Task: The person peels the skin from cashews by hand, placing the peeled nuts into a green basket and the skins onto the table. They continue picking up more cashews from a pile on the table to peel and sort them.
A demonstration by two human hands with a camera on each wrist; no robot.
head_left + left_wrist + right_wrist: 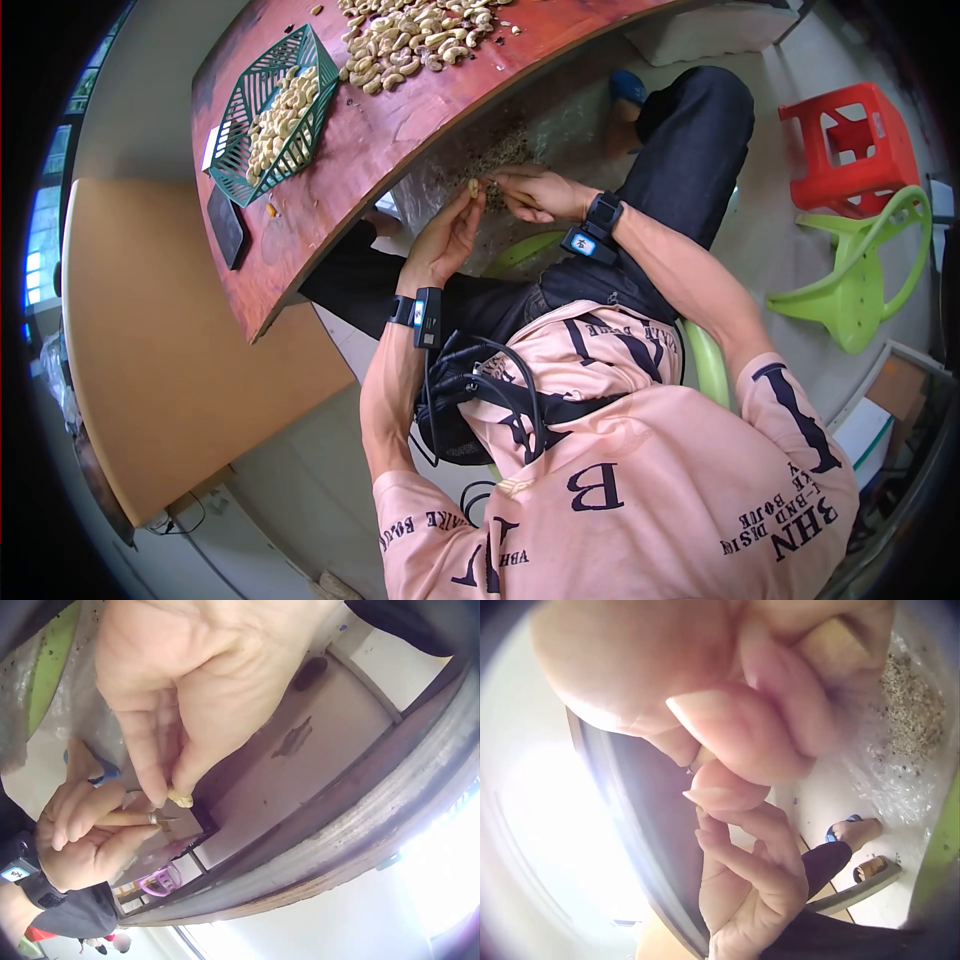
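My left hand pinches a pale cashew nut between thumb and fingertips, below the table's edge. Facing it, my right hand grips a small wooden-handled knife, whose metal collar and thin pointed blade show in the left wrist view. The blade tip is close to the cashew. In the right wrist view, the fingers of the right hand hide most of the knife; the end of its wooden handle shows by the palm. The left hand meets them from below.
On the red-brown table lie a heap of cashews, a green plastic basket holding more, and a dark phone. Beneath, bits of skin lie on clear plastic sheeting. A red stool and green chair stand right.
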